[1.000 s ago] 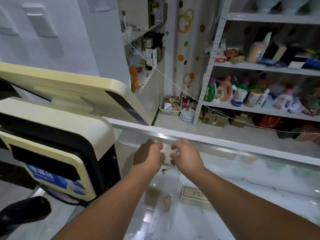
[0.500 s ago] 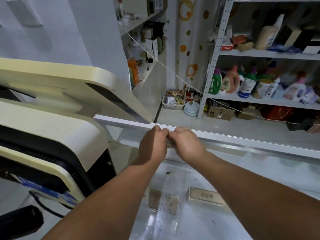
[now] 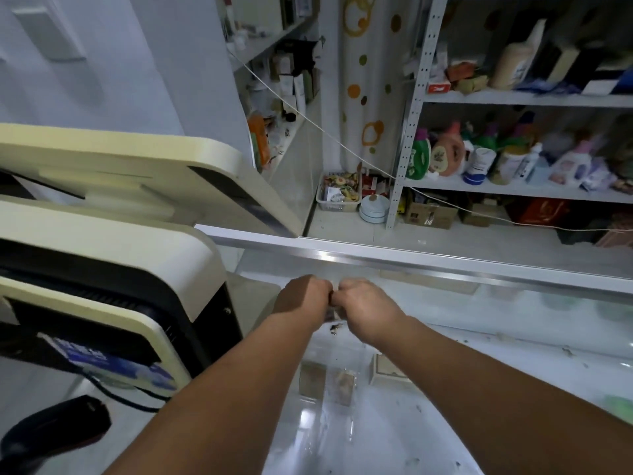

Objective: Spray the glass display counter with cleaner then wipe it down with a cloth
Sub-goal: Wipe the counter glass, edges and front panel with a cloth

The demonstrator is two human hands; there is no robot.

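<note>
As the glass display counter [image 3: 479, 341] runs its long axis from 9 to 3 o'clock under a metal rail [image 3: 445, 265], the left hand [image 3: 303, 296] and right hand [image 3: 368, 303], at that rail half a second ago, draw back toward 6 o'clock. Both clench knuckle to knuckle on a mostly hidden wad [image 3: 331, 315], which suggests wiping is underway. Dark crumbs [image 3: 335, 327] lie on the glass just at their 6 o'clock.

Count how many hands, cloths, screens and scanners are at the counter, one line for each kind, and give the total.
Hands: 2, left hand and right hand, fingers curled
Cloth: 1, mostly hidden between the hands
Screens: 2, upper screen and lower screen, both cream
Scanner: 1, black
Total: 6
</note>
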